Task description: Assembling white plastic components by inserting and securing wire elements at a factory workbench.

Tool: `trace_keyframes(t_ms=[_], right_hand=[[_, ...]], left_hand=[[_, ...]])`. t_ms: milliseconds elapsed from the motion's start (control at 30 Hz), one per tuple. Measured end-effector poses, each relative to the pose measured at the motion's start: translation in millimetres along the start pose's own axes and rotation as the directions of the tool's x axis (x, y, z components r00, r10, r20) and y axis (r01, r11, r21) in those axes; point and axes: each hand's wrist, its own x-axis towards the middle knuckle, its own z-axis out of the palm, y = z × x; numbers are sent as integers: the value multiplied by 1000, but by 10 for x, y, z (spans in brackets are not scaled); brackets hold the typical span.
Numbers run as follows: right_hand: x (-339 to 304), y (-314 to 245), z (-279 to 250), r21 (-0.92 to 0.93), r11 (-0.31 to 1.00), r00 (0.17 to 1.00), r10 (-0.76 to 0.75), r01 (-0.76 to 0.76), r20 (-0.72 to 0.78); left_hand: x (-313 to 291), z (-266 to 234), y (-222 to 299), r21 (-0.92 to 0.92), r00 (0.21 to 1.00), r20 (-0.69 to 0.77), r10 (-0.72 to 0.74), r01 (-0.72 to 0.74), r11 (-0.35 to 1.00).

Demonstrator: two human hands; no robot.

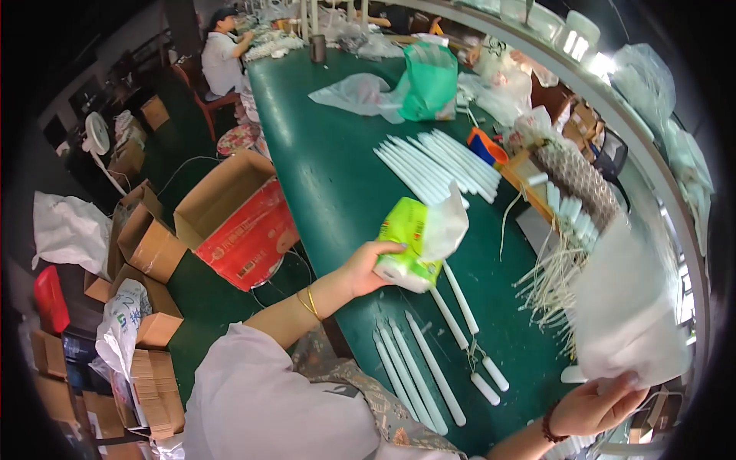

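My left hand point(368, 268) is closed round a green and white soft pack of tissues point(406, 230), held above the table. From the pack's opening a white tissue point(446, 228) sticks out. At the lower right, my right hand point(598, 408) pinches a loose white tissue point(632, 314), which spreads upward from the fingers. Between my hands, several white taper candles point(435, 372) lie side by side near the table edge. Beside them, two more candle sticks point(460, 299) are joined by thin wires to short white tubes point(495, 374).
On the green table point(322, 169) lies a larger row of white candles point(437, 165), with a green plastic bag point(429, 80) behind. Wired white tubes point(571, 218) and bubble wrap point(579, 180) fill the right side. Cardboard boxes point(222, 192) stand at left; a seated person point(222, 57) is farther back.
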Motion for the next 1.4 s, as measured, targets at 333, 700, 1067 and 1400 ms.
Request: trace_keyframes(t_ms=[333, 700, 1067, 1400], right_hand=[[-76, 1345, -1624, -464, 595, 381, 792, -656, 477], [-120, 765, -988, -614, 788, 368, 583, -39, 724], [-83, 763, -546, -561, 816, 536, 539, -141, 649], [186, 1388, -1211, -579, 814, 643, 473, -56, 602]], left_hand=[[415, -1221, 1881, 82, 824, -382, 419, -421, 903], [1058, -1866, 2592, 918, 707, -58, 705, 315, -241], [867, 43, 1025, 768, 547, 632, 550, -536, -349], [565, 668, -326, 671, 671, 740, 44, -735, -91]])
